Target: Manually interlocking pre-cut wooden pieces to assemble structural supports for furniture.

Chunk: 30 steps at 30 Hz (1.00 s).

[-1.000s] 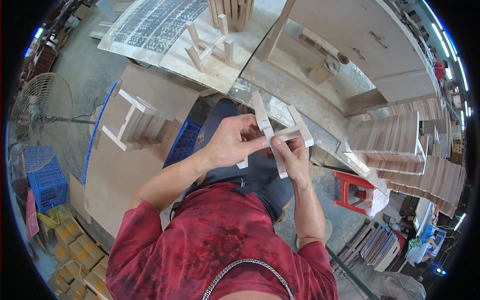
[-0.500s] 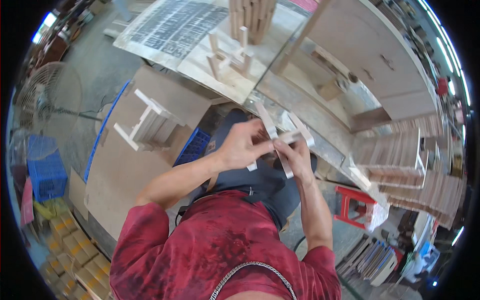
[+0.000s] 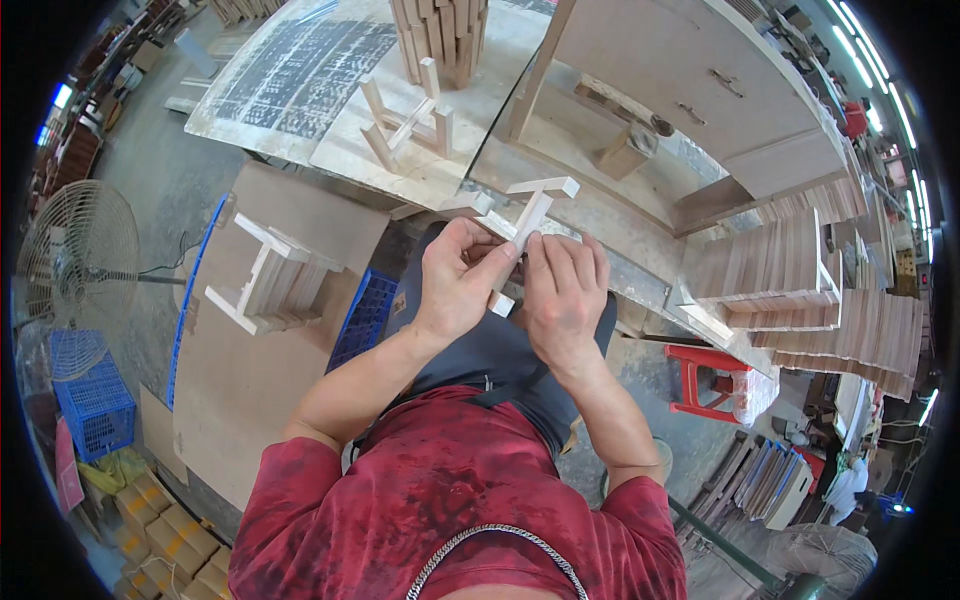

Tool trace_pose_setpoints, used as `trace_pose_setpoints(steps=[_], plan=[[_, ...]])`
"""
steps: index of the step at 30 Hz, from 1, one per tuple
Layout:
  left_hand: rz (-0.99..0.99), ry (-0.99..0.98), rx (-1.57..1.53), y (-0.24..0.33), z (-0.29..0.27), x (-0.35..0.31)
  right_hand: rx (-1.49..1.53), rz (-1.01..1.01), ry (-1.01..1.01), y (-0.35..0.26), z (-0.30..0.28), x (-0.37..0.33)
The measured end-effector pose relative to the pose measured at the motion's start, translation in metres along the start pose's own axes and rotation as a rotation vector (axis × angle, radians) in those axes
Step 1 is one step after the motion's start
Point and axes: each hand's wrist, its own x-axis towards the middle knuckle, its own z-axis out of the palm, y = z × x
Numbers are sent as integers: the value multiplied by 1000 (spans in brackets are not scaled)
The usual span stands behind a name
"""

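Observation:
Over my lap, I hold a small frame of pale wooden bars (image 3: 533, 215), its pieces joined crosswise. My left hand (image 3: 462, 275) is closed on its left side, with the thumb along the middle bar. From the right, my right hand (image 3: 566, 295) grips the same bar, fingers bent over it and partly hiding the lower end. The frame lies tilted, with one crosspiece pointing toward the bench. Beyond my hands, a similar four-legged wooden frame (image 3: 405, 125) stands on the workbench (image 3: 335, 150).
A bundle of wooden slats (image 3: 440, 40) stands at the back of the bench. H-shaped wooden frames (image 3: 275, 275) are stacked on a brown board (image 3: 255, 385) at left. More wooden stacks (image 3: 765, 260) sit at right, above a red stool (image 3: 700, 382). A blue crate (image 3: 362, 318) is beside my leg.
The wooden frame has been turned in my hands, so its crosspiece now points away from me. My right hand has shifted to a grip over the bar. The whole view has swung slightly.

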Motion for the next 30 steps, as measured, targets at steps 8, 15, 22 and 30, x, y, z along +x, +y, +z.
trace_pose_setpoints(steps=[8,15,22,30], plan=[[-1,17,-27,-4,-12,22,188,-103,130,14,-15,2],[300,-151,415,41,-41,19,1288,786,203,72,-22,-21],[1130,-400,906,73,-59,41,1423,732,-215,72,-18,56],[1270,345,1061,83,-112,58,1178,332,-185,51,9,189]])
